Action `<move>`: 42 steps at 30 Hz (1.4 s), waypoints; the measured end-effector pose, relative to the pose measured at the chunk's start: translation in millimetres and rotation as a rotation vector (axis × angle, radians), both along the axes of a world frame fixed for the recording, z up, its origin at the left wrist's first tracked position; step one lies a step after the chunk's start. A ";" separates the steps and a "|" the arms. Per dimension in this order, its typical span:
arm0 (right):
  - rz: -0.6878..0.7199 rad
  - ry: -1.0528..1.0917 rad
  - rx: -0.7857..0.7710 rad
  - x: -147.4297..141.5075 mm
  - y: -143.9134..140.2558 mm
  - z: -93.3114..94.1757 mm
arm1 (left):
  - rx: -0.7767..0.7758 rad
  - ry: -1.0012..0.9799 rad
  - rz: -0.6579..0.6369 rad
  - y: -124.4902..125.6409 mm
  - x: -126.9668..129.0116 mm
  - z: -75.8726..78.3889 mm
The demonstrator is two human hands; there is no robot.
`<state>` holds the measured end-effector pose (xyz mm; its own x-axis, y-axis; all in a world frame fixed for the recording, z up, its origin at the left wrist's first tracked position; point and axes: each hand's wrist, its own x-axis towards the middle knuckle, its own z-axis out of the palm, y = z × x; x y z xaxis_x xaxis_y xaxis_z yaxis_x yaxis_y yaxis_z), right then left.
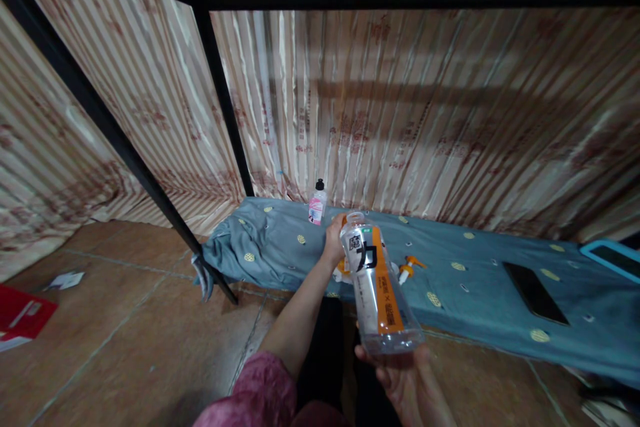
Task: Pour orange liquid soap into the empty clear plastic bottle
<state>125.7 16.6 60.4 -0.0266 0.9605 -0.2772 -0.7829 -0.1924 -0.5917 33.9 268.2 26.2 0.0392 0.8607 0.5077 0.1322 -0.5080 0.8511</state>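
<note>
My right hand (407,373) holds a clear plastic bottle (376,283) by its base; the bottle has an orange and white label and tilts away from me, without a cap. My left hand (334,240) reaches forward past the bottle's neck, down to an orange and white object (343,269) lying on the blue cloth (450,260). Whether the left fingers grip that object is hidden by the bottle. An orange and white spray nozzle (410,268) lies just right of the bottle on the cloth.
A small pink-labelled bottle with a black cap (317,203) stands at the cloth's far edge. A dark phone (535,292) and a blue-edged tablet (613,257) lie to the right. Striped curtains hang behind. A black metal post (223,107) stands left. Red card (23,315) lies on the tiled floor.
</note>
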 end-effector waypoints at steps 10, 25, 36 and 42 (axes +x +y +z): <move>0.002 0.015 0.014 0.0 0.2 -3.5 | 0.009 0.022 0.028 -0.1 -0.1 -0.3; -0.011 -0.022 0.002 -1.1 -0.4 -1.3 | 0.023 0.044 0.026 -0.2 -0.3 0.2; -0.014 -0.006 -0.003 -1.0 -0.6 -1.8 | 0.010 0.021 0.016 1.5 0.5 -1.5; -0.009 0.003 -0.004 -0.6 -1.1 -1.9 | 0.020 0.031 0.021 3.2 0.7 -2.1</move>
<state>125.1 15.5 58.5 -0.0188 0.9595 -0.2810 -0.7863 -0.1878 -0.5886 34.6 271.4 24.1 0.0371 0.8512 0.5235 0.1694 -0.5216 0.8362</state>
